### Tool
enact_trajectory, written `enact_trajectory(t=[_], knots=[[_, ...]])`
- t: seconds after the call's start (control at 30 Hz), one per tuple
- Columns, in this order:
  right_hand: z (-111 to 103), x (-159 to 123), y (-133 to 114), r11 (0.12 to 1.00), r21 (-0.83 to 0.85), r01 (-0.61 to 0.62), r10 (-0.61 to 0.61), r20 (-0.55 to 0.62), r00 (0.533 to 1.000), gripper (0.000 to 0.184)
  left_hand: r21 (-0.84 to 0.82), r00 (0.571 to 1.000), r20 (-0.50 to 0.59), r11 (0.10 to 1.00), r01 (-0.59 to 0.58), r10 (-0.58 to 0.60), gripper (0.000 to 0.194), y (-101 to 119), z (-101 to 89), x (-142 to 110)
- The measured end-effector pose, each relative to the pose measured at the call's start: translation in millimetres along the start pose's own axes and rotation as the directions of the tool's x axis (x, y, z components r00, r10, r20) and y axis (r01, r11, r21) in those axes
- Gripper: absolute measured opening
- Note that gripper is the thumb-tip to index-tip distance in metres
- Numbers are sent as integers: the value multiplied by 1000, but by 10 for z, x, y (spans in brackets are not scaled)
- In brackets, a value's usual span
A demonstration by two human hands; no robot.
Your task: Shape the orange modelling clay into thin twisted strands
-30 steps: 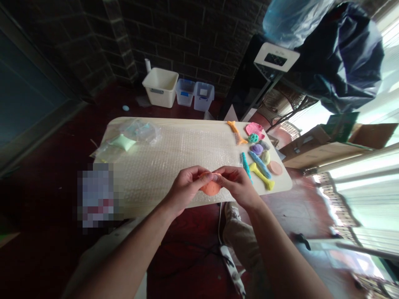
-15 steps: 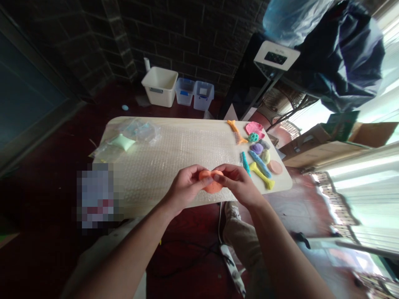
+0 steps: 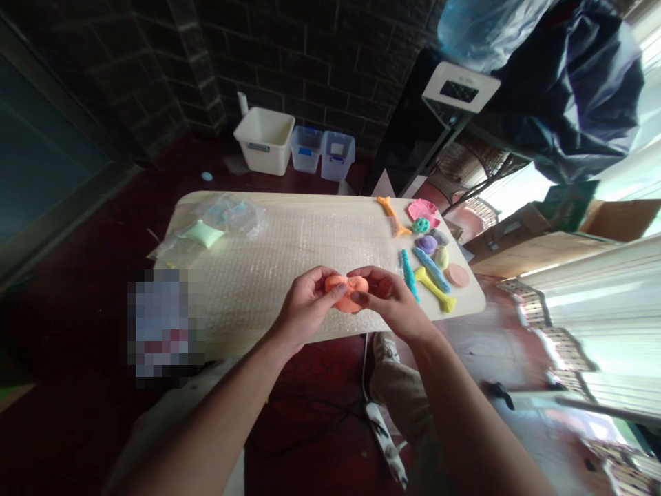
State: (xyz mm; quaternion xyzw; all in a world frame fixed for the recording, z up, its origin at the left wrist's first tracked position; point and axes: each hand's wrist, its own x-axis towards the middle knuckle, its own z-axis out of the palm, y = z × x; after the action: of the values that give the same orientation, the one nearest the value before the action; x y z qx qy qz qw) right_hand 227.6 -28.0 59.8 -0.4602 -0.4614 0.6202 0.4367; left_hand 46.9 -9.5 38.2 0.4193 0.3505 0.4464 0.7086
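A lump of orange modelling clay (image 3: pixel 350 295) is held between both hands above the front part of the table. My left hand (image 3: pixel 306 303) is closed on its left side, thumb pressed on the front. On the other side my right hand (image 3: pixel 396 303) pinches the lump, its thumb also on the front. The lump looks rounded, with a dent near the two thumbs; its back is hidden by fingers. Bubble wrap (image 3: pixel 289 248) lies under the hands. Right of them rest a yellow bone-shaped clay piece (image 3: pixel 436 291), a blue clay stick (image 3: pixel 432 270) and a teal twisted stick (image 3: pixel 410 275).
Along the right end sit an orange bone shape (image 3: pixel 393 218), a pink piece (image 3: pixel 423 211), a green holed ball (image 3: pixel 420 225), a purple lump (image 3: pixel 426 244) and a peach disc (image 3: pixel 457 275). A pale green slab (image 3: pixel 204 234) and plastic bags (image 3: pixel 235 215) lie left. Bins (image 3: pixel 266 141) stand behind.
Both hands have risen slightly with the orange clay. More of the lump shows now, and its top has spread wider with a dent between the thumbs.
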Motion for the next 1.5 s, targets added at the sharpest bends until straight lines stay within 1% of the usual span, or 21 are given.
enact_trajectory(t=[0.03,0.1,0.2,0.3,0.37,0.47,0.53,0.6,0.67,0.77,0.9,0.97,1.03,1.13,1.2,1.27,1.33,1.4,1.47,1.5], knots=[[-24,-9,-17,999,-27,-17,18,29,999,36,30,1000,9,999,-11,10,30,0,-15,-1],[-74,-27,-41,996,-88,-25,29,46,999,33,99,999,40,995,-28,25,30,-6,-48,-2],[-127,-47,-45,987,-162,-18,24,38,999,27,204,995,101,978,-46,25,29,-22,-89,-1],[-129,-50,-19,985,-174,-4,8,23,1000,27,273,992,127,960,-60,26,25,-27,-98,-2],[-107,-41,7,988,-155,18,-20,-9,1000,27,241,995,96,969,-48,26,25,-22,-81,-2],[-61,-15,44,991,-110,79,-88,-82,993,26,78,1000,21,997,-15,14,26,-20,-40,6],[-33,4,53,990,-73,118,-126,-123,984,25,-28,1000,-14,1000,-4,4,26,-24,-22,16],[-15,16,47,991,-43,124,-128,-120,984,25,-68,999,-32,998,-6,4,26,-26,-18,23],[-11,16,31,996,-26,89,-91,-67,994,30,-45,1000,-26,999,-14,13,27,-20,-28,22],[-36,3,18,999,-28,29,-29,0,1000,37,28,999,13,999,-31,31,29,-5,-57,3],[-92,-19,29,999,-43,10,-10,4,1000,33,163,996,91,986,-28,13,30,1,-80,-26],[-99,-25,28,999,-43,10,-10,-1,1000,32,190,995,95,982,-21,3,28,2,-70,-33],[-82,-21,26,999,-25,22,-23,-26,999,30,129,998,62,992,-2,-6,27,9,-46,-31],[-24,8,43,996,28,80,-77,-90,993,29,-57,999,7,998,38,-38,27,28,-8,-14],[16,37,66,993,58,107,-99,-129,987,27,-152,999,-4,987,44,-45,27,38,2,1],[40,60,82,992,73,107,-96,-145,985,27,-194,999,-6,980,39,-41,26,41,-4,12],[38,67,81,994,63,88,-80,-128,989,29,-157,1000,-12,987,26,-28,27,37,-25,16],[7,57,65,998,32,56,-53,-88,995,37,-67,1000,-4,998,10,-11,30,29,-59,12],[-41,34,50,1000,-4,1,-1,-32,999,45,40,999,36,999,8,-10,31,21,-104,-3],[-65,20,49,999,-26,-39,39,4,999,47,101,998,65,995,15,-22,31,20,-130,-17]])
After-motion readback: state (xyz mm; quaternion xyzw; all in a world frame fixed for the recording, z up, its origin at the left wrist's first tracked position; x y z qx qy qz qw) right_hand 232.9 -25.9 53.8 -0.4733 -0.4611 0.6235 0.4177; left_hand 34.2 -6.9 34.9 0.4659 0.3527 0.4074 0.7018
